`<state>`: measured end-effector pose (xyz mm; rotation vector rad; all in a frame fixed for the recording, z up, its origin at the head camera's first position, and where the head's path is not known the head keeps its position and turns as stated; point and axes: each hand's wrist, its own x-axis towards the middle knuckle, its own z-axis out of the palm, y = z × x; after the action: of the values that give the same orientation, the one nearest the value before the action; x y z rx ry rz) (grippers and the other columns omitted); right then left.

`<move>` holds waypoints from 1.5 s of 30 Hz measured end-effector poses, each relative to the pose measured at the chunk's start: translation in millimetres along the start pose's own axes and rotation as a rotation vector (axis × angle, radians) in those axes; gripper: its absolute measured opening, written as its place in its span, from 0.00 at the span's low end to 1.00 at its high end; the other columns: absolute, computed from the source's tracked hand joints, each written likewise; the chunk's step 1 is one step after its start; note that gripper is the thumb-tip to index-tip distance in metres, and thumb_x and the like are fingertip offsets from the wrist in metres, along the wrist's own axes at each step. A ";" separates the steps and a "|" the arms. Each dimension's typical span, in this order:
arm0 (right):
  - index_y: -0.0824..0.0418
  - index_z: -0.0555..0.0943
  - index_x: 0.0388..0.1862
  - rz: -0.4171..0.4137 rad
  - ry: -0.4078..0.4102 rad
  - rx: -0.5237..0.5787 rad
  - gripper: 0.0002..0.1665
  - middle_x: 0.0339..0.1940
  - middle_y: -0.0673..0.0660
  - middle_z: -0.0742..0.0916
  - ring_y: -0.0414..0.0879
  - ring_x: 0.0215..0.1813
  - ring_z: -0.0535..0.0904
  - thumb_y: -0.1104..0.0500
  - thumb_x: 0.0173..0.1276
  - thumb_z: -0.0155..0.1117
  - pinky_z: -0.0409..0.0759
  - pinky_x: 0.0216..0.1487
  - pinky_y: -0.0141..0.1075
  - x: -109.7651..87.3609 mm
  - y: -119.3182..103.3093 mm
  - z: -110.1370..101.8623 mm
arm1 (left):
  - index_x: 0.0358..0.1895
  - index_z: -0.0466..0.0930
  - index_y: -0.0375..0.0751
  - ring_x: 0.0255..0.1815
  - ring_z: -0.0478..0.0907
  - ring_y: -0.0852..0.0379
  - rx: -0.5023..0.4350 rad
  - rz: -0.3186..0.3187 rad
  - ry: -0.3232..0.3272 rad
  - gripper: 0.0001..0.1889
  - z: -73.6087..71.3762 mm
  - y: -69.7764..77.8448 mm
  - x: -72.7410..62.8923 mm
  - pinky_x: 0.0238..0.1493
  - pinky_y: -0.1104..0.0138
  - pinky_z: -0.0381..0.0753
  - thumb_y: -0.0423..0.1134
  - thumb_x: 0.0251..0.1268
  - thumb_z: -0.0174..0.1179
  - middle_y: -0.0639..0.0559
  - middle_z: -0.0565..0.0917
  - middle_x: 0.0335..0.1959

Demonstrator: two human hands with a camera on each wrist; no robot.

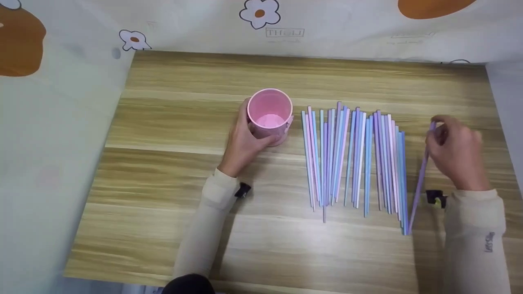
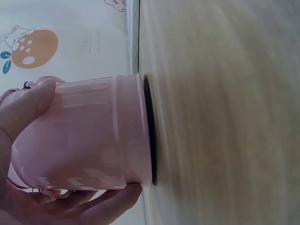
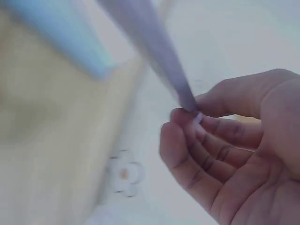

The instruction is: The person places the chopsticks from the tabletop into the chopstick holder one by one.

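Observation:
A pink cup stands upright on the table with its mouth facing up and nothing inside. Wrapped round its side is my left hand, the thumb across the front; the left wrist view shows the dark underside of the cup's base. At the right, my right hand pinches the far end of a thin purple stick between thumb and fingertips. This stick slants down toward me, its near end right beside the row. Many pastel sticks in blue, pink, purple and white lie side by side between the hands.
The wood-grain table meets a pale wall covering with flower prints at the back. Low pale walls flank its left and right sides. A dark rounded object shows at the near edge, by my left sleeve.

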<state>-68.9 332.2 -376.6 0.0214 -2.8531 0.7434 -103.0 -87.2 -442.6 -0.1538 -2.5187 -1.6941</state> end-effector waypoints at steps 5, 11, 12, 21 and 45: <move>0.71 0.81 0.54 -0.005 0.221 0.160 0.17 0.30 0.55 0.86 0.20 0.25 0.72 0.67 0.69 0.56 0.70 0.31 0.11 5.8 -34.2 -19.1 | 0.77 0.54 0.41 0.68 0.69 0.49 0.000 0.000 -0.010 0.58 -1.3 0.5 0.4 0.65 0.63 0.73 0.42 0.41 0.81 0.43 0.69 0.68; 0.68 0.83 0.50 -0.068 0.515 0.589 0.14 0.28 0.50 0.83 0.38 0.27 0.82 0.73 0.67 0.58 0.82 0.34 0.24 24.0 -81.5 -22.7 | 0.77 0.54 0.40 0.68 0.69 0.50 0.016 0.020 -0.020 0.58 0.8 -0.6 1.1 0.66 0.62 0.72 0.42 0.40 0.82 0.44 0.69 0.68; 0.69 0.83 0.49 -0.072 0.559 0.646 0.13 0.28 0.53 0.83 0.40 0.26 0.82 0.74 0.67 0.58 0.83 0.34 0.27 27.4 -90.8 -21.9 | 0.77 0.54 0.41 0.68 0.69 0.50 0.019 0.020 -0.021 0.58 1.3 -0.8 0.7 0.66 0.62 0.72 0.42 0.40 0.82 0.44 0.69 0.68; 0.69 0.79 0.45 -0.073 0.845 1.012 0.11 0.27 0.62 0.78 0.53 0.28 0.77 0.76 0.65 0.58 0.86 0.35 0.40 54.5 -151.0 -7.8 | 0.77 0.54 0.44 0.69 0.66 0.53 0.043 0.012 -0.046 0.59 3.6 -1.9 -2.3 0.69 0.58 0.68 0.44 0.39 0.82 0.47 0.68 0.70; 0.74 0.74 0.53 -0.311 0.672 0.800 0.13 0.39 0.60 0.83 0.45 0.40 0.83 0.72 0.70 0.58 0.86 0.45 0.41 71.1 -206.8 88.0 | 0.77 0.54 0.42 0.69 0.65 0.54 0.036 0.039 -0.072 0.58 1.7 -3.5 -0.4 0.71 0.61 0.64 0.40 0.40 0.82 0.46 0.68 0.69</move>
<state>-141.8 111.2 -338.8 0.2631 -1.7411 1.4235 -103.1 -86.9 -446.5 -0.2638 -2.5782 -1.6569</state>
